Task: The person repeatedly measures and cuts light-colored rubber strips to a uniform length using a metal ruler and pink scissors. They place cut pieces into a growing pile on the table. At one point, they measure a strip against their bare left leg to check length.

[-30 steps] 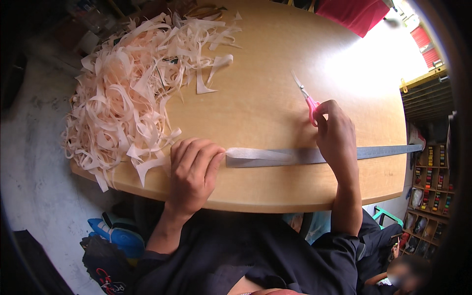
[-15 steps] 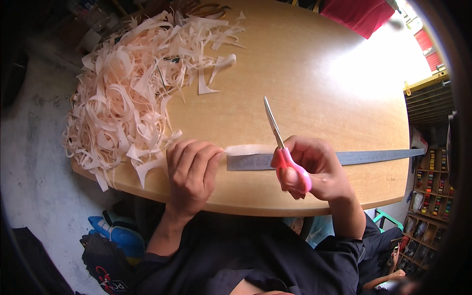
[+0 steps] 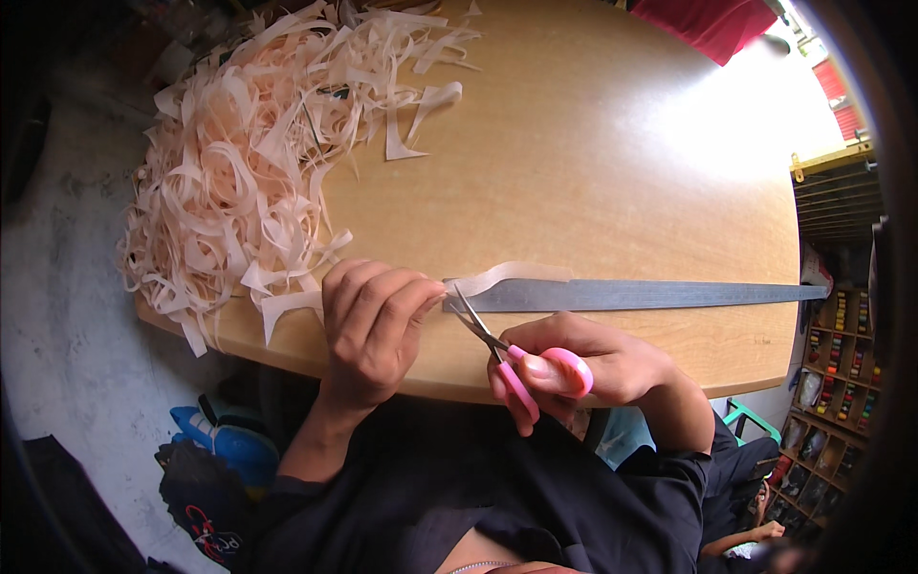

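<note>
My left hand (image 3: pixel 376 320) pinches the left end of a thin, pale peach strip of material (image 3: pixel 512 274). The strip stretches right and lies over the left part of a long metal ruler (image 3: pixel 650 295). Pink-handled scissors (image 3: pixel 516 385) are in my right hand (image 3: pixel 593 354), with my thumb through one loop. Their blades stand apart, the tips pointing up and left beside the strip, close to my left fingertips. Whether the blades touch the strip I cannot tell. Just left of my left hand begins a big heap of tangled peach strips (image 3: pixel 229 182).
The wooden table (image 3: pixel 593 191) has a curved near edge in front of my body. Red cloth (image 3: pixel 712 24) hangs at the far right. A shelf of coloured spools (image 3: pixel 841 364) stands beyond the right edge, with another person's arm (image 3: pixel 751 538) below it. Blue bundles (image 3: pixel 229 445) lie below left.
The scissors have swung down and left toward my left fingertips, and their blades have opened. My right hand has lowered, leaving more of the strip and ruler showing.
</note>
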The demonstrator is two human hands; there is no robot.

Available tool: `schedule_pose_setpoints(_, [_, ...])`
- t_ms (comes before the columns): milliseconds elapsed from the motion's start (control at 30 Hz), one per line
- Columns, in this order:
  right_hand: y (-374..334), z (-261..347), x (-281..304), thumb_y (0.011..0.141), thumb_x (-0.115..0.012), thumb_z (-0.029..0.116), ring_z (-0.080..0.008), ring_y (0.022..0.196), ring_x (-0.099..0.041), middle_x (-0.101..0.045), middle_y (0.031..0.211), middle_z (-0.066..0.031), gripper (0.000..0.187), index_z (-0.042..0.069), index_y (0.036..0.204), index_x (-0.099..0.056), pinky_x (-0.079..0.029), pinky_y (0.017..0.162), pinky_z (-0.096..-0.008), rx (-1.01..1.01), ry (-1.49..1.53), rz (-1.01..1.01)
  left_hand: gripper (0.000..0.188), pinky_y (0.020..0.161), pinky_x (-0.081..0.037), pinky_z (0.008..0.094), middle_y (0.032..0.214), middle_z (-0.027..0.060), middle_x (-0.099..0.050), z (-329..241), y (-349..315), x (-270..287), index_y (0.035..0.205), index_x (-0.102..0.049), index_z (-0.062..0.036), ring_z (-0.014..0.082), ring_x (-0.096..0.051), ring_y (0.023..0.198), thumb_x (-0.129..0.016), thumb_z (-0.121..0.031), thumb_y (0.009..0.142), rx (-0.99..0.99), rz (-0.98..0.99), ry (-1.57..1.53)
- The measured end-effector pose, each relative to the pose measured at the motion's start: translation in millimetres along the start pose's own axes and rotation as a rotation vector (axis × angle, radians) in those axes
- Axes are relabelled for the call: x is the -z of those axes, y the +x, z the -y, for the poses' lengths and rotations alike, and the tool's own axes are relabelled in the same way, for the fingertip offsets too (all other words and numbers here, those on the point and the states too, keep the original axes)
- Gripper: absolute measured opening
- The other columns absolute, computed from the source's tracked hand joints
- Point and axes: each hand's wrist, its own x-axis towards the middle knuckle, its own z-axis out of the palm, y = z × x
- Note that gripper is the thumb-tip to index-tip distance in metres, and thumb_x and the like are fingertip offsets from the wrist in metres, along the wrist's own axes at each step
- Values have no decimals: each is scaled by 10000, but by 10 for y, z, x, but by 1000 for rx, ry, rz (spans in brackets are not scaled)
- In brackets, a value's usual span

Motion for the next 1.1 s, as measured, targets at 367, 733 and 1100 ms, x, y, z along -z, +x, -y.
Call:
schedule_pose_setpoints(367, [34,-38,-12,1055,-550,548,-117,624,-576,-695,775,-57,554,13,972,-668,-439,569,-267,-10,-14,-22,240,937,-503,440,992,36,-680,-17,-55,40,1009,-758,-79,233,-653,928,-810,-3,788,-40,-3,-10])
schedule_pose_setpoints(733, [39,-30,6,1022,-649,517,-111,754,-615,-681,771,-28,502,18,993,-700,-463,668,-274,-62,-1,-37,211,901,-512,448,991,35,-699,-15,-69,83,1022,-734,-89,249,-653,913,-807,-29,833,-35,4,-35])
schedule_pose_setpoints(1100, [33,30,-27,970,-778,288,-98,689,-624,-657,720,-19,297,-2,985,-718,-479,633,-273,8,-137,-229,244,883,-512,418,989,33,-699,-12,-42,51,1038,-745,-83,240,-654,913,-784,34,827,-1,-38,-17])
